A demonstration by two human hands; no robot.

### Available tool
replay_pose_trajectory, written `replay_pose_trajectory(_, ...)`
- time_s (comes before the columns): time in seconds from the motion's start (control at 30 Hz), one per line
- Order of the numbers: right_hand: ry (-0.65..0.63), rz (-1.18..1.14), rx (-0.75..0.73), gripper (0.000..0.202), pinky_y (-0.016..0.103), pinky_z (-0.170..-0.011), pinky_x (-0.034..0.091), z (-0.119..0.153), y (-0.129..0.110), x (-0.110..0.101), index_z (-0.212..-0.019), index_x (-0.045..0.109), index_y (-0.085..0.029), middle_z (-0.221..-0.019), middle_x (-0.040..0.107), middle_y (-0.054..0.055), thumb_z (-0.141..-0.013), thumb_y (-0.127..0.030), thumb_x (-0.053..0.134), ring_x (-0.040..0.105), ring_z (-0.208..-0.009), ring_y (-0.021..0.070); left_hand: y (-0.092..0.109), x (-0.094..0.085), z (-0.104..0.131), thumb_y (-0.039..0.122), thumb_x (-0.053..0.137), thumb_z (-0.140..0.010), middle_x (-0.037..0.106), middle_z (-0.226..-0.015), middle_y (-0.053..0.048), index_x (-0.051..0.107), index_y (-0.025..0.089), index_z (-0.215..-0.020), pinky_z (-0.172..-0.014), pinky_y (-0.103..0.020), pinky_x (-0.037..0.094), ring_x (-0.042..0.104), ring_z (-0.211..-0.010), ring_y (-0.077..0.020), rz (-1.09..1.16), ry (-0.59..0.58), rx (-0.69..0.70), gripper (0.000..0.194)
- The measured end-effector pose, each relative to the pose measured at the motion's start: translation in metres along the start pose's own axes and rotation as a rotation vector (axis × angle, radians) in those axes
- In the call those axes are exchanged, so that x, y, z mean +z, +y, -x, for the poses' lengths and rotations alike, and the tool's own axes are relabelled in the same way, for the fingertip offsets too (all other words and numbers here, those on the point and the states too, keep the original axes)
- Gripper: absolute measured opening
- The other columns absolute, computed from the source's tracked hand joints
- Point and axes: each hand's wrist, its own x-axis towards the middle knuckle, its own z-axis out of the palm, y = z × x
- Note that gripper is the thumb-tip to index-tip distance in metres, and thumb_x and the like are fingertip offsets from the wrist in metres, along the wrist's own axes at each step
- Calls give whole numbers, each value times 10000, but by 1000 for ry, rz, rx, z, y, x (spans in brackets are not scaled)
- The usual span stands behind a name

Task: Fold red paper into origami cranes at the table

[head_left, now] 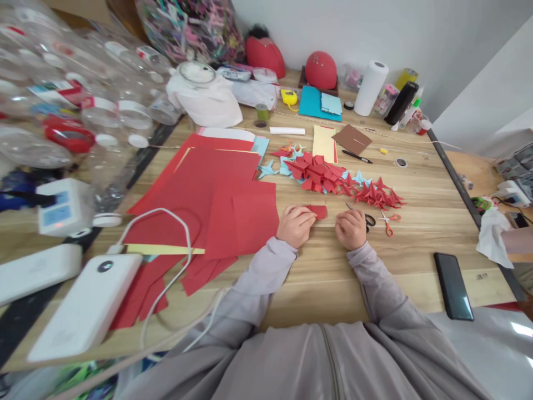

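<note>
A small red paper piece is held in the closed fingers of my left hand, just above the wooden table. To its right, my right hand is closed, its fingers curled in; whatever may be inside is hidden. Black-handled scissors lie partly behind my right hand, and orange-handled scissors rest further right. Beyond both hands lies a pile of folded red paper shapes, with light blue ones beside it. Large red paper sheets spread out to the left of my left hand.
White power banks with a cable stand at the left, near plastic bottles. A black phone lies at the right. Another person's arm shows at the right edge. A paper roll stands at the back.
</note>
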Motion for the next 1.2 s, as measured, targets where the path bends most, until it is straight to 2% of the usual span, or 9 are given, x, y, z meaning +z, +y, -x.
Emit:
replay_pose_trajectory(0.1,34,-33,46,125,360,-788,385,1,0,-1,-700,621,-194,-772,688,27,-792,-158,543,573,-804,171,-3,-1,2,109,462,-798,722,-883,-41,666,202,-806,-774,-412,400,606,-852,-201,-5,-7,-32,224)
replay_pose_trajectory(0.27,-83,-92,-59,128,367,-815,402,-2,-13,4,-887,643,-202,-879,700,39,-815,-181,540,573,-859,170,5,4,0,129,471,-805,720,-883,-40,673,204,-814,-789,-404,418,596,-853,-195,52,-55,21,216)
replay_pose_trajectory(0.53,-77,-76,-107,147,339,-765,429,-3,-16,7,-802,650,-211,-814,708,17,-844,-159,519,577,-809,151,8,8,-1,138,475,-817,719,-859,-31,670,200,-808,-827,-416,415,598,-851,-196,51,-78,3,206)
replay_pose_trajectory(0.67,-101,-82,-61,145,352,-782,435,-3,-17,6,-805,648,-215,-815,701,26,-855,-188,514,584,-815,158,7,7,-1,133,458,-819,719,-849,-37,672,210,-806,-849,-427,416,615,-852,-189,68,-80,-17,228)
replay_pose_trajectory(0.77,-70,-99,22,125,374,-819,437,-1,-14,6,-907,635,-211,-870,690,50,-853,-206,522,580,-868,180,7,5,-1,161,479,-824,720,-844,-42,673,214,-803,-821,-423,439,628,-849,-190,112,-31,-73,203)
replay_pose_trajectory(0.87,26,-111,148,249,414,-857,439,1,-10,7,-1083,566,-179,-994,659,106,-844,-244,537,560,-973,224,9,5,0,189,523,-824,717,-824,-45,662,198,-776,-752,-378,477,636,-798,-176,195,124,-221,148)
replay_pose_trajectory(1.0,97,-249,348,386,427,-823,468,0,-7,9,-1158,500,-161,-1073,613,154,-815,-321,577,561,-998,251,13,15,-1,258,569,-811,695,-804,-56,638,178,-744,-703,-311,508,635,-763,-153,415,342,-569,125)
replay_pose_trajectory(1.1,105,-607,541,466,366,-758,511,-4,-9,13,-1160,492,-170,-1080,612,147,-769,-386,623,609,-915,213,13,27,-3,321,637,-745,670,-754,-40,606,164,-748,-616,-260,502,615,-668,-128,636,467,-893,160)
replay_pose_trajectory(1.2,35,-1003,720,390,332,-696,530,-7,-13,16,-1010,580,-189,-903,672,76,-720,-439,653,636,-780,181,11,36,-3,351,685,-678,614,-644,5,572,163,-728,-558,-226,480,568,-573,-98,846,467,-1042,225)
